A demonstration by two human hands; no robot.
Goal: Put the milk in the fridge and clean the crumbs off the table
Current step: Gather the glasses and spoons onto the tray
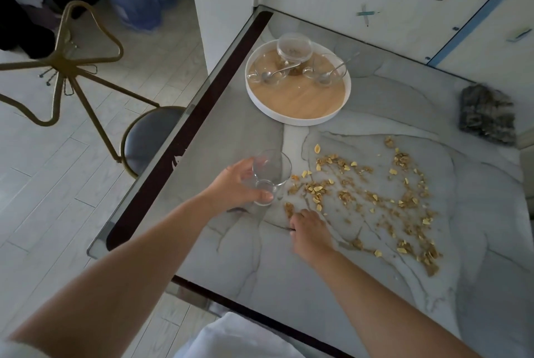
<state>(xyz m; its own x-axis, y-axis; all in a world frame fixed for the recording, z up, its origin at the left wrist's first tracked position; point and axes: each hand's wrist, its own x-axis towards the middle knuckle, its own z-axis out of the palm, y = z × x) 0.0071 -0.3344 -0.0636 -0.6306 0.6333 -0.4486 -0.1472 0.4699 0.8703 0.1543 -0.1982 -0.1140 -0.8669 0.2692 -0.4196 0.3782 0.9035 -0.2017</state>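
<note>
Yellow-brown crumbs (375,198) lie scattered over the right half of the marbled grey table (231,256). My left hand (234,187) grips an empty clear glass (270,177), tilted on its side with its mouth toward the crumbs, near the table's left edge. My right hand (310,230) rests on the tabletop just below the glass, fingers curled down beside a small clump of crumbs; what its fingertips hold is hidden. No milk is in view.
A round white tray with a wooden base (297,97) holds a glass jar and two glass cups with spoons at the back. A dark grey cloth (488,115) lies at the right edge. A gold-legged stool (150,138) stands left of the table.
</note>
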